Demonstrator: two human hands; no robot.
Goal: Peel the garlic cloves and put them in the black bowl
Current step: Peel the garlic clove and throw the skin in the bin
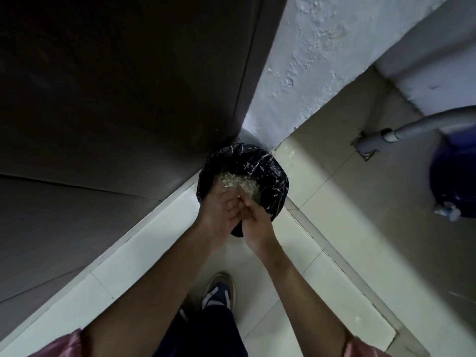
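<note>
Both left hand (219, 211) and right hand (256, 224) are pressing fingers together; garlic skins (237, 182) beyond fingertips are probably featherlight, clingy: brush off, never grip.

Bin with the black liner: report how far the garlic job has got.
Done, apparently: pale papery scraps lie in the lined bin. In hand: left hand and right hand meet over it, seemingly shedding peel; whether they hold anything is unclear. Left: unknown, since neither cloves nor the black bowl are in view.
</note>
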